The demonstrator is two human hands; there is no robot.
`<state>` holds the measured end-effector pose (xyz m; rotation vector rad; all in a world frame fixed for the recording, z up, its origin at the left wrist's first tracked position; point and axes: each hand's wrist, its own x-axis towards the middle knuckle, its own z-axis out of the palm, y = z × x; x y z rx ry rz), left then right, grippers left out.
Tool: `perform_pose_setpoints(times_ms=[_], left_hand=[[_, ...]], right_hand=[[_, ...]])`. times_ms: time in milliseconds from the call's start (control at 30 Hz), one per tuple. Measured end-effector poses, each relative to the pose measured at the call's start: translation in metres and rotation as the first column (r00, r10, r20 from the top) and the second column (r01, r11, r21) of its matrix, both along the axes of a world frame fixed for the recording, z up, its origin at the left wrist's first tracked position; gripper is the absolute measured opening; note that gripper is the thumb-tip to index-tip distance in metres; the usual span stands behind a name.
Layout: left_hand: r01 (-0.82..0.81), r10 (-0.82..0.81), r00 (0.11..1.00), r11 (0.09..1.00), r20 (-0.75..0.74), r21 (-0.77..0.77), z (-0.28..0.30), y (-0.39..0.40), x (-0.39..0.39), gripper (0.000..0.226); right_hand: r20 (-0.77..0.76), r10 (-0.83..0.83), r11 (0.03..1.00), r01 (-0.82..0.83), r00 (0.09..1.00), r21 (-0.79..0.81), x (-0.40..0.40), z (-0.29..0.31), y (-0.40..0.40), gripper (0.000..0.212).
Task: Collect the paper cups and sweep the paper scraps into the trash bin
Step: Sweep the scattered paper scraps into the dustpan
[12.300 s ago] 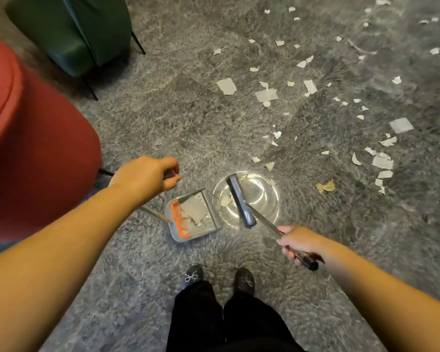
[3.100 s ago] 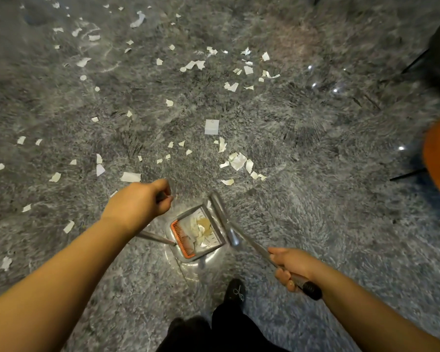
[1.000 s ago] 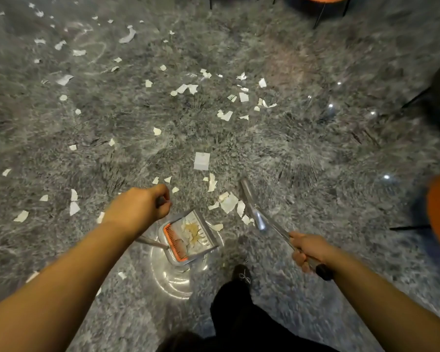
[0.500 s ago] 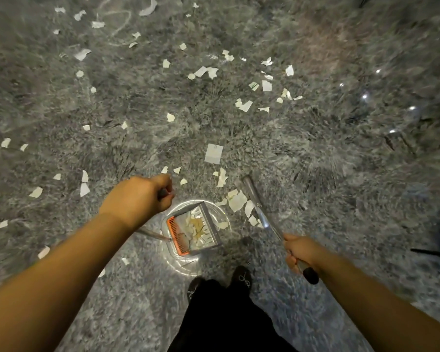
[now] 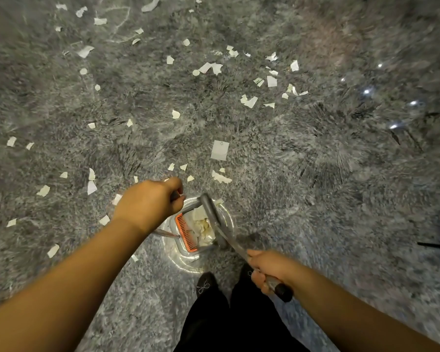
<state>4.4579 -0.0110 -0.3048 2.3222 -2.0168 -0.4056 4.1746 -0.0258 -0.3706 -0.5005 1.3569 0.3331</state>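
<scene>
Left hand (image 5: 148,207) clamped on handle of grey dustpan with orange comb (image 5: 197,231), right hand (image 5: 269,271) fisted round grey long-handled broom (image 5: 215,224) at pan mouth; white paper scraps (image 5: 220,149) littering shaggy grey carpet (image 5: 315,186), risk of snagging in pile or spilling from tilted pan

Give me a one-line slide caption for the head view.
Left hand holds the dustpan while right hand pulls the broom across its mouth; paper scraps litter the grey carpet.

head-worn view, steeply downward, floor (image 5: 315,199) near
</scene>
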Motion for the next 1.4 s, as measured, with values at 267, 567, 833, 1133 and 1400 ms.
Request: perform_pose_setpoints(times_ms=[267,567,833,1133,1400], left_hand=[[0.02,-0.02,1.0,0.999,0.001,-0.025,0.002,0.013,0.002,0.018],[-0.039,0.035,0.995,0.998,-0.089,-0.05,0.008,0.055,0.022,0.015],[-0.164,0.151,0.982,0.98,-0.117,-0.111,0.014,0.058,0.05,0.013],[-0.191,0.184,0.979,0.978,-0.089,-0.084,0.009,0.015,0.076,0.011],[-0.248,0.248,0.967,0.969,-0.054,-0.002,0.002,-0.04,0.094,0.012]], right_hand=[[0.037,-0.044,0.999,0.044,0.998,0.003,0.012,0.023,0.019,0.043],[0.034,-0.043,0.998,0.045,0.999,-0.051,0.002,0.049,0.018,0.042],[0.021,-0.136,0.982,0.138,0.99,-0.129,0.009,0.046,0.001,0.044],[-0.016,-0.103,0.98,0.098,0.995,-0.176,0.021,0.044,-0.081,0.041],[-0.056,0.007,0.979,-0.018,0.998,-0.202,0.035,0.02,-0.202,0.041]])
